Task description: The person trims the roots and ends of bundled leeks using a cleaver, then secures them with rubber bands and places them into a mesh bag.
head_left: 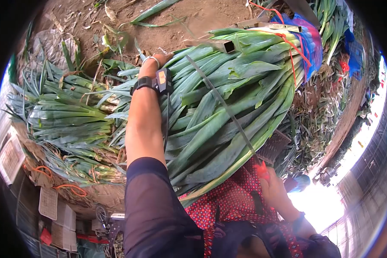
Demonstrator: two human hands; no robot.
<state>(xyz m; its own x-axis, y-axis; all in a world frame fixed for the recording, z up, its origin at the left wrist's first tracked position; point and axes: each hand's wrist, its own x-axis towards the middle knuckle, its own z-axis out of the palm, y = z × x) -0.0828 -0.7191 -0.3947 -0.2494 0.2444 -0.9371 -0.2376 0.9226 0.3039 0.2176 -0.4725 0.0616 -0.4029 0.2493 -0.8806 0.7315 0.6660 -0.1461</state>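
Note:
A big bundle of leeks lies across the middle, its green leaves fanning toward me. My left hand, with a strap and a small black device at the wrist, curls round the far left edge of the leaves; its fingers are partly hidden there. My right hand is closed on the red handle of a long knife. The thin blade slants up and left over the leaves. Red string and a blue plastic wrap go round the pale end of the bundle.
Square metal tubes show beside the bundle's far side. More leeks are piled at left on bare soil. Leaf scraps cover the ground at right. Plastic crates and orange cord are at lower left.

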